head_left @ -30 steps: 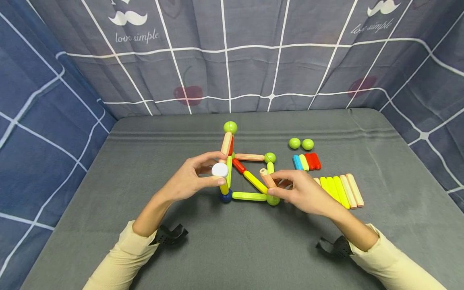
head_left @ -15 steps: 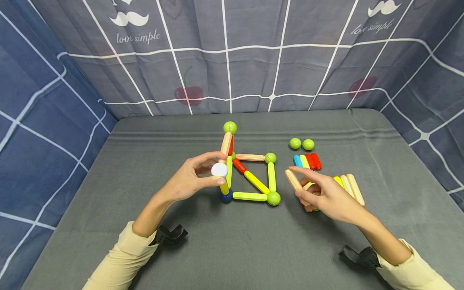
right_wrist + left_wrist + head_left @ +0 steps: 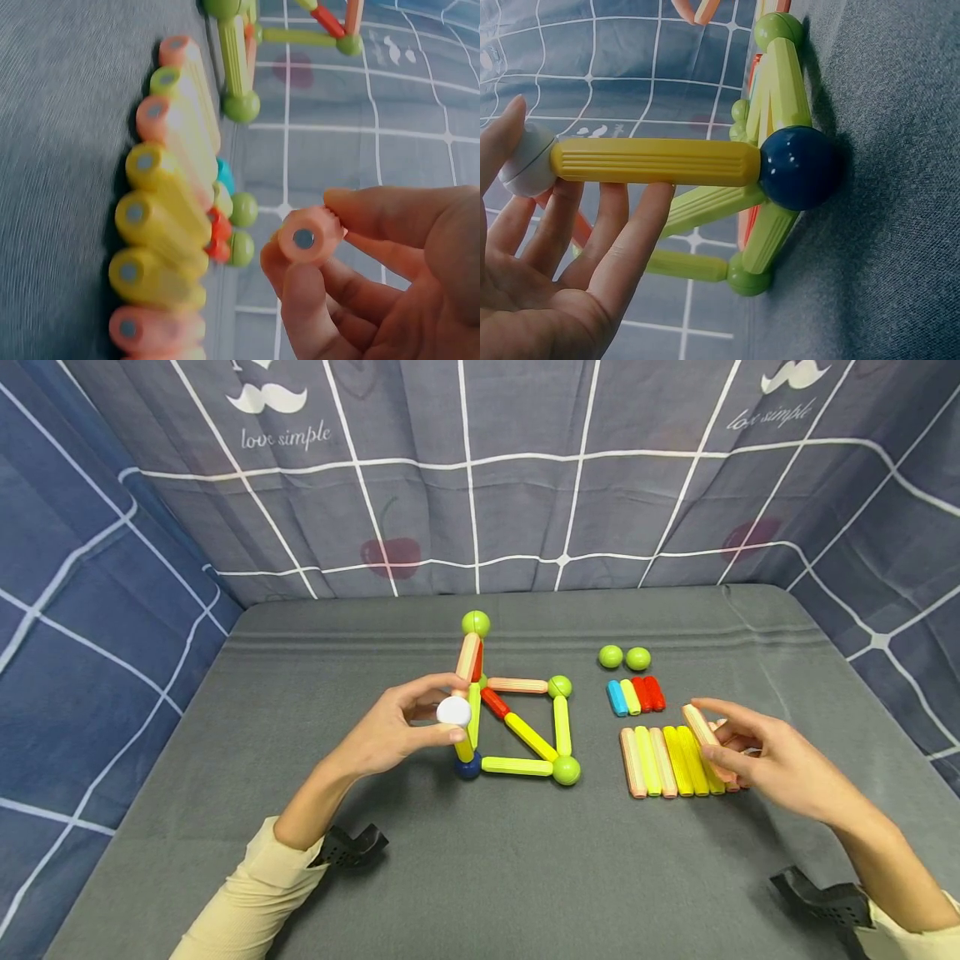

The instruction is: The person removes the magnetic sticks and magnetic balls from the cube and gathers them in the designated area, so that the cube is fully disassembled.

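Head view: I have the left hand pinching the white ball atop the yellow upright on the blue ball; the right hand pinches a peach stick over the long-stick row. I judge the four-sided base joined; that peach stick, the row, four short sticks and two green balls remain unattached.

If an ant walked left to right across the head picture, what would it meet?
left hand → white ball → nearest green ball → blue stick → short red sticks → held pink stick → right hand
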The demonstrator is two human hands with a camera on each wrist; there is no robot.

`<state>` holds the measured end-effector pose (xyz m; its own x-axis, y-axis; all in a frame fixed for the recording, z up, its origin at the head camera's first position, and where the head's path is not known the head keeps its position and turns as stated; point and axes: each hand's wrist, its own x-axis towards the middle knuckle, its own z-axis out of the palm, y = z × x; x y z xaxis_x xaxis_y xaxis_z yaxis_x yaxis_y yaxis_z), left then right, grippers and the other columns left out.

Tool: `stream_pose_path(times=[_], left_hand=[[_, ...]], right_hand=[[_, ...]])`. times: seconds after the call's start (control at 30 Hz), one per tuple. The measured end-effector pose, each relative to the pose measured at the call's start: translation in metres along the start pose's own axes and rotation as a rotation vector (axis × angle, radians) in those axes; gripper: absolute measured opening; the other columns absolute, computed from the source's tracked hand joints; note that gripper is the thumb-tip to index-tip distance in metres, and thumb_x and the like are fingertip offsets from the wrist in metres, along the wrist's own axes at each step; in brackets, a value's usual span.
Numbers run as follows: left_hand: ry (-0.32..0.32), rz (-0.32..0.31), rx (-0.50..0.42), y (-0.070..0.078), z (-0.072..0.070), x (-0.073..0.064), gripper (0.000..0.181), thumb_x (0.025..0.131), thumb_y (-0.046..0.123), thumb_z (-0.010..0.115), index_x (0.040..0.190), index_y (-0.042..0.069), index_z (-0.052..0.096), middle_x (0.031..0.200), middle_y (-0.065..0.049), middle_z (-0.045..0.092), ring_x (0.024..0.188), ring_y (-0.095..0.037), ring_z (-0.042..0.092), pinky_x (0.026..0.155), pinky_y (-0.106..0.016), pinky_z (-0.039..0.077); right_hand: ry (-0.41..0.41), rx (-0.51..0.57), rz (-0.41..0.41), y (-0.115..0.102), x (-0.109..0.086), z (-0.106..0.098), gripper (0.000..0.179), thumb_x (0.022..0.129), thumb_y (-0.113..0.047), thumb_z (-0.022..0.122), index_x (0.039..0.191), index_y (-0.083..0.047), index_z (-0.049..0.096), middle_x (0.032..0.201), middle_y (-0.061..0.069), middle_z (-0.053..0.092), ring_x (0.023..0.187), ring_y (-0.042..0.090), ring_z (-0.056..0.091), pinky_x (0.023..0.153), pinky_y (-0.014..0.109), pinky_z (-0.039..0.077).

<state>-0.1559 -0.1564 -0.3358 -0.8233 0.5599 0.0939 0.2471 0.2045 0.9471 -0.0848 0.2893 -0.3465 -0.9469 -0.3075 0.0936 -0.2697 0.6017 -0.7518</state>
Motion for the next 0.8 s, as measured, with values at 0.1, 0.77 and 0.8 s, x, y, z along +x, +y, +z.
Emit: stream_pose_path(times=[0.1,0.77,0.8], left_hand=[[0.000,-0.002,-0.001,0.000,0.000,0.000,0.054,0.085,0.013,0.079,0.134,0.010,0.057,0.124,-0.008,0.061,0.104,-0.025,0.064,0.088,-0.045,0.050],[0.000,0.019,-0.008,-0.001,0.001,0.000,0.054,0.085,0.010,0.079,0.134,0.007,0.057,0.125,-0.010,0.061,0.105,-0.026,0.063,0.091,-0.051,0.048],[0.001,0.017,-0.009,-0.001,0.001,0.000,0.054,0.085,0.010,0.079,0.134,0.007,0.057,0.125,-0.010,0.061,0.105,-0.026,0.063,0.091,-0.051,0.048]], right_hand=[[0.016,-0.036,0.018,0.008,-0.004,-0.006,0.057,0.090,0.004,0.067,0.142,-0.004,0.047,0.078,0.006,0.063,0.059,0.016,0.059,0.051,0.027,0.049],[0.004,-0.320,0.265,0.059,-0.012,-0.025,0.045,0.093,-0.006,0.062,0.134,0.008,0.048,0.090,0.011,0.064,0.059,0.008,0.056,0.049,0.027,0.047],[0.002,-0.324,0.259,0.059,-0.012,-0.025,0.044,0.093,-0.006,0.061,0.133,0.008,0.049,0.089,0.011,0.064,0.058,0.008,0.055,0.049,0.027,0.047]])
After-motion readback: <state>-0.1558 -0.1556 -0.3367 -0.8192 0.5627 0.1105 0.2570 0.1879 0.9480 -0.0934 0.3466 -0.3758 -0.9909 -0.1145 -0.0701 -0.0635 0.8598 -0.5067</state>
